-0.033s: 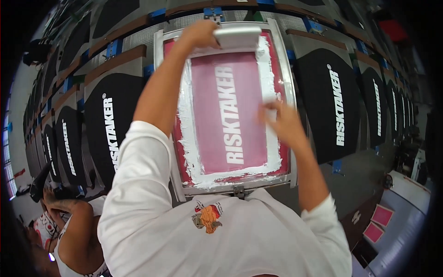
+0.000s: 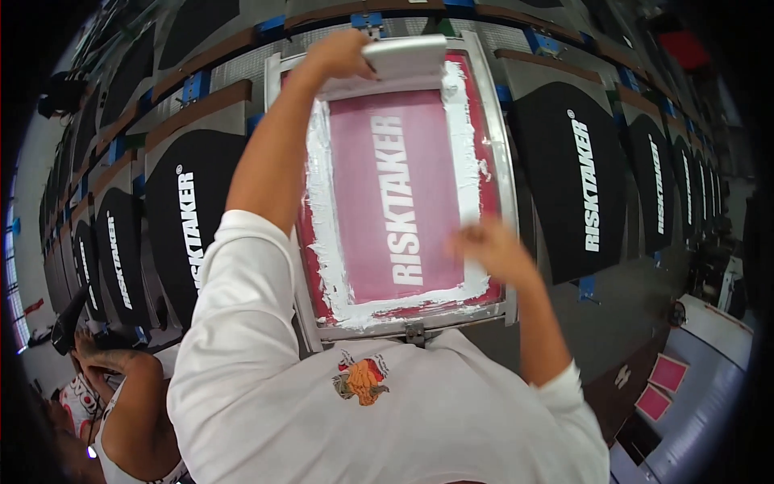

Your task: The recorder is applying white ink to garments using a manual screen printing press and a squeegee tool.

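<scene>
My left hand (image 2: 343, 58) grips a pale metal squeegee bar (image 2: 409, 60) at the far end of a screen in a metal frame (image 2: 504, 210). The screen has a pink mesh (image 2: 355, 210) with pale block lettering, bordered by thick white ink (image 2: 461, 161) and red margins. Over the mesh's lower right part hangs my right hand (image 2: 488, 250), its fingers smeared by motion; I cannot tell whether they hold anything.
Black cut fabric pieces (image 2: 556, 177) with white lettering lie on rows of boards to both sides, between blue clamps (image 2: 193, 87). At lower left, a co-worker's arm (image 2: 129, 387) is bent. Two small pink framed squares (image 2: 669, 373) lie at lower right.
My right hand has dropped a little toward me over the mesh. The left hand and squeegee sit slightly higher and further left in the picture, with the whole view shifting slightly.
</scene>
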### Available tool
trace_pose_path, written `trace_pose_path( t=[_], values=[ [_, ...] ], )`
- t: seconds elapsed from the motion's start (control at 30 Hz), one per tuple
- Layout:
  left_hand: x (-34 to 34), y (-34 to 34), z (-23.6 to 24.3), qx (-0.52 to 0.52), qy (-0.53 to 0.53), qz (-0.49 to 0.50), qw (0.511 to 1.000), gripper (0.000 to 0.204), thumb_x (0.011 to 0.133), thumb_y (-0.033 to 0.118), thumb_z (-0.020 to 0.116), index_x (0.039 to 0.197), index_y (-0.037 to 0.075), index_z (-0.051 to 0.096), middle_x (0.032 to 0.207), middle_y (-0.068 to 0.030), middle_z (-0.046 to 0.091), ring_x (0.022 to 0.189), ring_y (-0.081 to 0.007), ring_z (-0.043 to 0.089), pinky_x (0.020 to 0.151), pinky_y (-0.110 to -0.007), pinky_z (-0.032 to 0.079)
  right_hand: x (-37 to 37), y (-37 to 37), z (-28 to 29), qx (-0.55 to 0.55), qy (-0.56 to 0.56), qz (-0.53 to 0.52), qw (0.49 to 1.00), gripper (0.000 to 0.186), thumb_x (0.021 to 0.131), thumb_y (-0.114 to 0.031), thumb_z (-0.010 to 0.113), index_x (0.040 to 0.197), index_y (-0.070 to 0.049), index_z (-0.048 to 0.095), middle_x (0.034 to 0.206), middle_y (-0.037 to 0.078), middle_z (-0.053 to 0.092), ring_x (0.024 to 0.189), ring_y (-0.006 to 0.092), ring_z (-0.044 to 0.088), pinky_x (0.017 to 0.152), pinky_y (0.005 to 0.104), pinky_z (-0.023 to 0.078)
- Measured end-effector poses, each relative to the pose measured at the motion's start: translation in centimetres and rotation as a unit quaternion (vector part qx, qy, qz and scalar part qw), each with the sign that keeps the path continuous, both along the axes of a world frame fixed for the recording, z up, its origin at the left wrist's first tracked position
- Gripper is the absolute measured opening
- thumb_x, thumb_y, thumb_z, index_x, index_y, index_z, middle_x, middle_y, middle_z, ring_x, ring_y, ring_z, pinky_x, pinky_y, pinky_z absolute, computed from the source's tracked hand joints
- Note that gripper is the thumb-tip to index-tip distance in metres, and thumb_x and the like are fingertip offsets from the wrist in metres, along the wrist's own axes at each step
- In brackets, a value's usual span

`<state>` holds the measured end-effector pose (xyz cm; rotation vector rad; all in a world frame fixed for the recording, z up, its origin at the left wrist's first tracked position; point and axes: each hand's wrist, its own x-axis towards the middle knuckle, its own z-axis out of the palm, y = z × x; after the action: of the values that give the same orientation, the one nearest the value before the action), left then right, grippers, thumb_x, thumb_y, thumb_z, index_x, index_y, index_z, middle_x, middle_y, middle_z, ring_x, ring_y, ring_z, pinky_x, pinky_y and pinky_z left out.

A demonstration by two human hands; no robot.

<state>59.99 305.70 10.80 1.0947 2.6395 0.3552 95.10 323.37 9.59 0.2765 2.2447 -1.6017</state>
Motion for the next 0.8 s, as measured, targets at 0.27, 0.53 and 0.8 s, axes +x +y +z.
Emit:
trace_pose_path(
  t=[0.27,0.53,0.8],
  values=[
    [1.8,4.1,-1.1,-0.043,0.116,0.034,0.992,0.048,0.065,0.034,0.076,0.110,0.024,0.065,0.101,-0.0108,0.067,0.095,-0.0309,0.063,0.083,-0.042,0.050,19.5,-10.3,-8.8,-0.231,-0.209,-0.100,0.945,0.040,0.084,-0.038,0.064,0.092,0.000,0.066,0.069,0.010,0.063,0.065,0.0170,0.057,0.064,0.0326,0.047],
    [18.9,0.1,-1.5,-0.100,0.107,0.048,0.988,0.037,0.072,0.025,0.069,0.109,0.022,0.065,0.100,-0.0076,0.067,0.094,-0.0293,0.063,0.079,-0.042,0.051,19.3,-10.2,-10.0,-0.002,-0.116,-0.021,0.993,0.023,0.079,-0.019,0.069,0.088,0.002,0.067,0.072,0.010,0.067,0.065,0.0137,0.062,0.065,0.0305,0.048],
    [47.6,-5.4,-4.4,0.116,0.201,0.047,0.972,0.024,0.066,0.001,0.058,0.089,0.007,0.063,0.079,-0.0113,0.061,0.072,-0.0294,0.061,0.061,-0.041,0.049,18.3,-9.8,-7.7,0.056,-0.104,-0.003,0.993,0.031,0.080,-0.033,0.068,0.086,-0.002,0.068,0.081,0.013,0.069,0.084,0.0255,0.066,0.075,0.0342,0.048]
  ],
)
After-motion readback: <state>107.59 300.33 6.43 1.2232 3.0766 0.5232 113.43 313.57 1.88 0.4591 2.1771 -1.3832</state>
